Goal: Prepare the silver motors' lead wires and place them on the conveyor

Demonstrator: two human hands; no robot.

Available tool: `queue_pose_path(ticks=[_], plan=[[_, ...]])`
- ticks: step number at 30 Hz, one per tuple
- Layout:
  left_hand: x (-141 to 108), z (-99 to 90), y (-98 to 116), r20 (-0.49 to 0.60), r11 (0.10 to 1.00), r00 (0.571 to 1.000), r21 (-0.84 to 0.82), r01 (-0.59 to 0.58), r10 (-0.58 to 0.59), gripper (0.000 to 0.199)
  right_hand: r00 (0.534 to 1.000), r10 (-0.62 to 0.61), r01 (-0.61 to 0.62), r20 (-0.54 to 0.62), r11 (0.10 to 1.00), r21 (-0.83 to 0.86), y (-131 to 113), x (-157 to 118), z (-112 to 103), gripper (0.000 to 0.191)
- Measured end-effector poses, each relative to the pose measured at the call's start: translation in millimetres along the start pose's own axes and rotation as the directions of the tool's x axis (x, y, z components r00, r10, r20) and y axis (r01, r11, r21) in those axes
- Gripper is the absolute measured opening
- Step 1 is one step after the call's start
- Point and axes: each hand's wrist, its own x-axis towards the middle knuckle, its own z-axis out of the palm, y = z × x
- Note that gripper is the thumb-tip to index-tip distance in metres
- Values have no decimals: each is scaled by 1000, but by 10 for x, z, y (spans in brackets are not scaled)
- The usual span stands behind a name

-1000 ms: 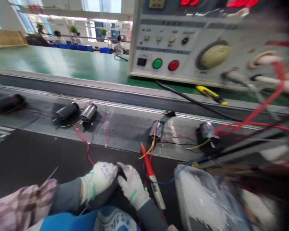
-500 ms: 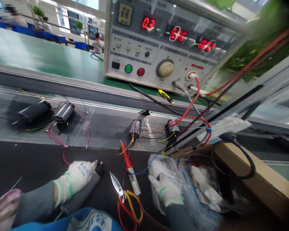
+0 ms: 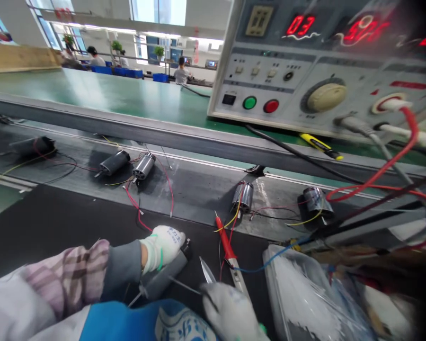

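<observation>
My left hand (image 3: 165,246), in a white glove, is wrapped over the upper end of a dark grey cylindrical motor (image 3: 168,274) lying tilted on the black mat. My right hand (image 3: 229,308), also gloved and slightly blurred, pinches a thin pale cable tie (image 3: 185,285). The tie's far end points left and reaches across the motor's body. Scissors (image 3: 208,271) lie under my right hand, with one blade showing and the handles hidden. Beside them lies a red-tipped test probe (image 3: 226,241).
Several motors, including a silver one (image 3: 144,166) and another (image 3: 243,196), lie with loose wires along the grey ledge. A tester (image 3: 291,94) with red digits stands on the green shelf beside a yellow cutter (image 3: 321,146). At right is a clear tray (image 3: 271,293) of white strips.
My right hand has left the clear tray and moved left over the scissors, now with a cable tie in it. My left hand stays on the motor. The view has turned left.
</observation>
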Motion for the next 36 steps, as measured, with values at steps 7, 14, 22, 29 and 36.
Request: queue_pose_path(ticks=[7,14,22,29,36], plan=[[-60,36,41,-40,999,999,21,37,-36,30,930,-19,9,-367,1000,-28,-698,766,326,24],[-58,362,39,-174,980,974,-165,113,-142,32,937,215,63,-274,670,740,-549,896,470,22],[40,368,9,-358,889,924,-456,-46,-135,29,957,278,-43,79,-132,990,-569,971,509,32],[39,201,-54,-382,968,924,-239,-73,-25,28,971,238,-7,-39,191,982,-457,937,528,33],[54,110,-28,-300,996,952,-51,-76,58,26,975,216,-12,-59,313,950,-516,907,391,35]])
